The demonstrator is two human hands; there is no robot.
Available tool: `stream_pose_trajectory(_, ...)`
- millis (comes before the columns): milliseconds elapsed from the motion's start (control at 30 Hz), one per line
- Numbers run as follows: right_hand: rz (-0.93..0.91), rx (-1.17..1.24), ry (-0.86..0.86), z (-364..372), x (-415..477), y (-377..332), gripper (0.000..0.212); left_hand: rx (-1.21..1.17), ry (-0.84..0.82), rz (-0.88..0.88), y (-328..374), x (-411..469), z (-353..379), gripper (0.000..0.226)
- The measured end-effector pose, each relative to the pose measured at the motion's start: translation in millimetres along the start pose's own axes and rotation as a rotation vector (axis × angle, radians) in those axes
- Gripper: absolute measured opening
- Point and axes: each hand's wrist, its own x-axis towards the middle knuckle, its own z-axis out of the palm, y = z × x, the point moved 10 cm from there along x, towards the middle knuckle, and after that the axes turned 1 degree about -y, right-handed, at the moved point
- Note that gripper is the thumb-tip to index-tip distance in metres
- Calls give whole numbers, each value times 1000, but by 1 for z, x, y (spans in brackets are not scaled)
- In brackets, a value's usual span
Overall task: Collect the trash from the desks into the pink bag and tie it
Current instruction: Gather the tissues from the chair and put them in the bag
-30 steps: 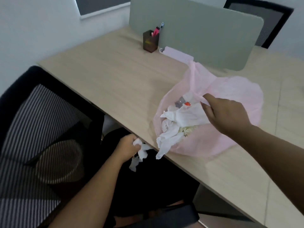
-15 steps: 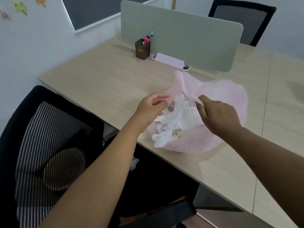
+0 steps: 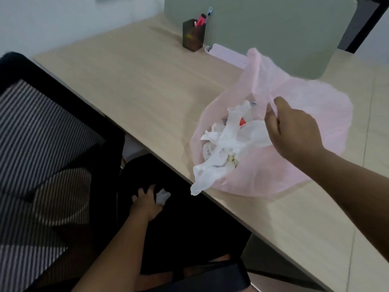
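Observation:
The pink bag point(image 3: 315, 106) lies on the wooden desk point(image 3: 147, 85) at the right, its mouth open toward me. Crumpled white tissues point(image 3: 223, 142) and something red fill it, and one tissue hangs over the desk's edge. My right hand point(image 3: 294, 131) grips the upper rim of the bag and holds it open. My left hand point(image 3: 147, 203) is down on the black chair seat point(image 3: 189, 224) under the desk's edge. Its fingers are spread, touching a small crumpled white tissue point(image 3: 163, 196) that lies there.
A dark pen holder point(image 3: 193, 36) with pens and a pale power strip point(image 3: 227, 53) stand by the grey divider panel point(image 3: 273, 28) at the back. A black mesh chair back point(image 3: 42, 144) rises on the left. Another chair point(image 3: 362, 24) is behind the divider.
My left hand carried a tissue from the chair seat up to the bag, then dropped back down to the seat beside another tissue. My right hand kept hold of the bag's rim.

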Motion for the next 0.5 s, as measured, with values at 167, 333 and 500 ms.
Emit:
stream_pose_trajectory(167, -5, -8, 16, 21, -7, 3, 20, 194, -124, -16, -14, 47, 49, 100)
stream_pose_trajectory(333, -70, -61, 10, 30, -6, -6, 20, 130, -111, 76, -6, 70, 75, 74)
stream_pose_trajectory(500, -48, -57, -16, 32, -16, 3, 21, -78, 127, 2, -19, 66, 70, 26)
